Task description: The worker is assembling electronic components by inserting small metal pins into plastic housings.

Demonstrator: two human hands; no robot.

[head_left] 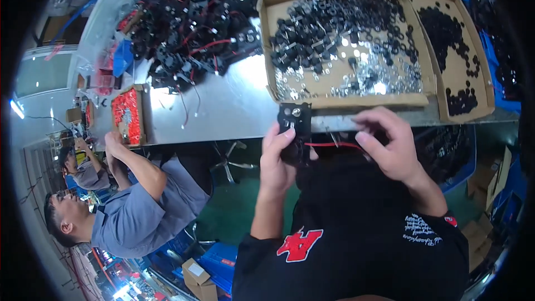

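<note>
My left hand (277, 161) grips a black plastic housing (294, 120) with small shiny metal pieces on its face, the thumb lying along its front. A red wire (334, 145) runs from the housing's side toward my right hand (393, 147). That hand is half curled, with a gap between thumb and index finger; its other fingers are partly hidden. Whether it touches the wire is unclear. Just beyond both hands is a cardboard tray (362, 101) of black parts, dark rings and small shiny metal pieces.
A second cardboard tray (486, 100) of black pieces stands at right. Black parts with red wires (195, 33) are heaped on the metal table (223, 114). At left, a person (139, 206) in a grey shirt works by a box of red pieces (127, 117). A blue bin (465, 181) sits below the table.
</note>
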